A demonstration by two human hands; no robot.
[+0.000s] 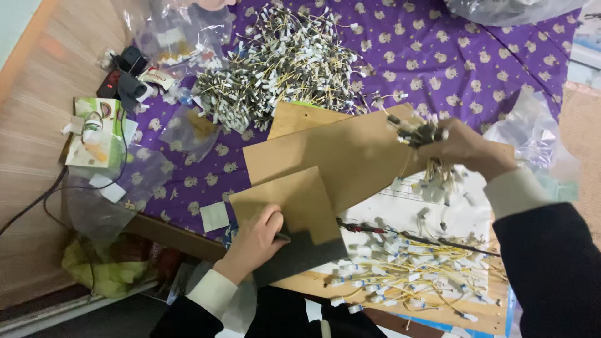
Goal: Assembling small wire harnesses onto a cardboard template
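**Bundle of wires in one hand, card under the other**

The right hand [464, 150] is lifted over the work board, fingers curled tight around a bundle of wires [421, 134]. Dark, stubby ends bristle out of the fist to the left, and thin yellow strands with small white tags dangle below the palm.

The left hand [255, 239] lies flat and low, fingers together, pressing on a square of brown cardboard [294, 203]. Its thumb rests at the edge where the card meets a dark grey sheet [299, 255], matte and smooth-looking. Two larger brown boards [332, 153] lie fanned out under the square, stiff and plain.

Just right of the grey sheet, on a white paper sheet [400, 203], loose wires [413, 269] lie scattered: fine yellow threads crossing each other, each with a blocky white tag. A thin dark rod with a red stretch [400, 235] lies across them.

Further back, a big tangled heap of wires [282, 59], grey, white and yellow, rests on a purple cloth [438, 56] printed with small pale animals. Crinkled clear plastic bags [181, 31] sit at the far left, beside a black and red gadget [125, 78]. A green and white carton [94, 131] lies at the cloth's left edge, on the pale wood-grain floor [31, 163].

Both sleeves are dark with cream cuffs.
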